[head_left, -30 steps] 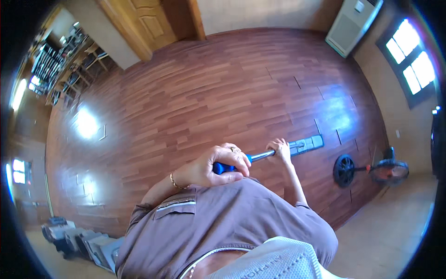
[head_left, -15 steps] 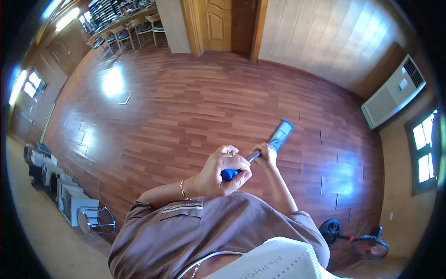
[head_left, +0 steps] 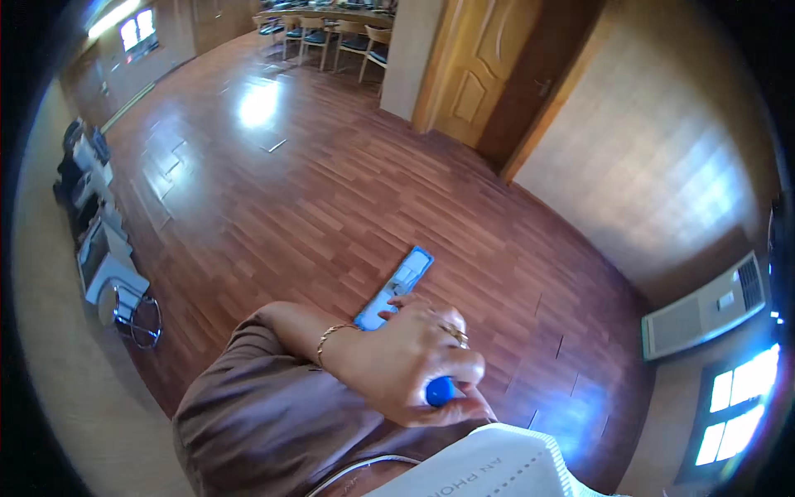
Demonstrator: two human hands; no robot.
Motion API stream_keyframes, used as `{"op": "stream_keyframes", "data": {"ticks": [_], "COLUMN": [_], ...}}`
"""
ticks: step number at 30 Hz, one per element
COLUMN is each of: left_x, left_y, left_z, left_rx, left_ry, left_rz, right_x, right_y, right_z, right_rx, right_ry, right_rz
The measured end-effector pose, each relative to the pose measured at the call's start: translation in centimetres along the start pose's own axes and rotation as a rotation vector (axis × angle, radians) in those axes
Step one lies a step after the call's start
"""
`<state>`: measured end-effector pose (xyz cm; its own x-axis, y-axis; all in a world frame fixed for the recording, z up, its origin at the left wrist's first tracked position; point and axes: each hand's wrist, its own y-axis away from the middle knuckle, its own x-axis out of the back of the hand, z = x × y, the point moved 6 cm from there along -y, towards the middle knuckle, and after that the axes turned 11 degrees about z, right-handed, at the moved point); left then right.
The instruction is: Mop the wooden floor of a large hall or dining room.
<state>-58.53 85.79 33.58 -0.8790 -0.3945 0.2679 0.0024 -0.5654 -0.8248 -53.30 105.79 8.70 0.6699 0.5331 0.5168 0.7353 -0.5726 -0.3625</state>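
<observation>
A flat mop with a blue-edged, pale grey-blue head [head_left: 411,267] rests on the wood floor in front of me. My left hand [head_left: 414,356] is closed round the top of its handle, and the rounded blue handle end [head_left: 440,392] pokes out between thumb and fingers. A ring and a gold bracelet are on that hand and wrist. Just beyond it, the fingers of my right hand [head_left: 399,304] curl round the shaft close above the mop head. Most of the right hand, its forearm and the shaft are hidden behind my left hand.
Wooden chairs [head_left: 314,40] stand by a long table at the far end. A door [head_left: 474,83] is set in the far wall. Grey-white furniture and a chrome-framed stool [head_left: 141,319] line the left wall. A white air-conditioning unit [head_left: 704,308] stands right, near a window [head_left: 737,398].
The mop head has shifted left relative to my body, and its handle end has come closer. My view has turned right. The right hand is now mostly covered by the left.
</observation>
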Motion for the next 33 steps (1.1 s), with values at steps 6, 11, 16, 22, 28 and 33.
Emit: {"op": "stream_keyframes", "data": {"ticks": [6,11,16,22,28,33], "left_x": [-0.4,-4.0,-9.3,-9.8,-10.7,-9.2], "left_y": [1.3,7.5,16.4,22.5,21.0,22.0], "left_z": [-3.5,-16.4,-26.8,-31.8,-29.6,-30.7], "left_rx": [0.081,0.477,0.572,0.928,0.38,0.389], "left_ry": [0.182,0.177,0.326,0.728,0.033,-0.111], "left_rz": [-0.2,-0.405,-0.694,-0.693,-0.651,-0.673], "right_x": [6.9,8.6,10.4,10.8,12.2,11.3], "right_y": [-0.2,3.5,3.7,5.0,7.5,5.5], "right_z": [-6.8,-14.3,-25.6,-24.9,-21.6,-22.2], "right_rx": [-0.108,0.012,0.54,0.678,1.106,0.755], "right_ry": [-0.357,-0.419,0.253,0.456,0.204,0.287], "right_rz": [0.244,0.413,0.46,0.066,0.26,-0.194]}}
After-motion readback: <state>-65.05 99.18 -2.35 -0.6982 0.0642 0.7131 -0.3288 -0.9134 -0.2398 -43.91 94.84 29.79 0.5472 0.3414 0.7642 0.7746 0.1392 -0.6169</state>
